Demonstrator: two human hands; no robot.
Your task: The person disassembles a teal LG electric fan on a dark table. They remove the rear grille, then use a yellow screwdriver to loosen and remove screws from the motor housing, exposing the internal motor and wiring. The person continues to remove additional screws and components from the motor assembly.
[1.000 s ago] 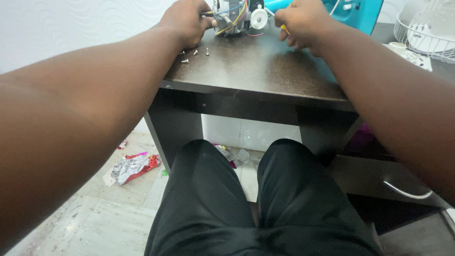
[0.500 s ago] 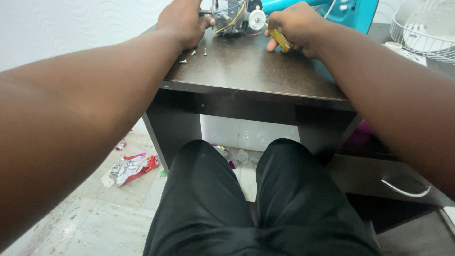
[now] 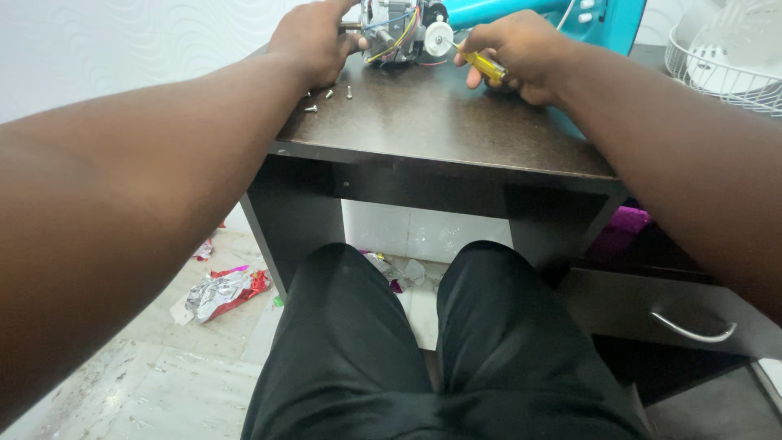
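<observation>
A small electric motor [image 3: 397, 33] with coloured wires and a white round wheel stands at the far edge of a dark brown table [image 3: 440, 122]. My left hand [image 3: 314, 42] grips the motor's left side. My right hand [image 3: 517, 50] holds a yellow-handled screwdriver [image 3: 486, 65], its tip pointing toward the white wheel. A few loose screws [image 3: 328, 96] lie on the table just under my left hand.
A teal fan body [image 3: 562, 15] lies behind the motor. A white wire fan guard [image 3: 725, 57] sits at the far right. A drawer with a metal handle [image 3: 692, 330] is at the lower right. Crumpled foil wrappers [image 3: 220, 289] litter the floor. My legs are under the table.
My right hand has turned and lifted the screwdriver so its yellow handle shows, with the tip brought up toward the motor's white wheel. My left hand has stayed on the motor.
</observation>
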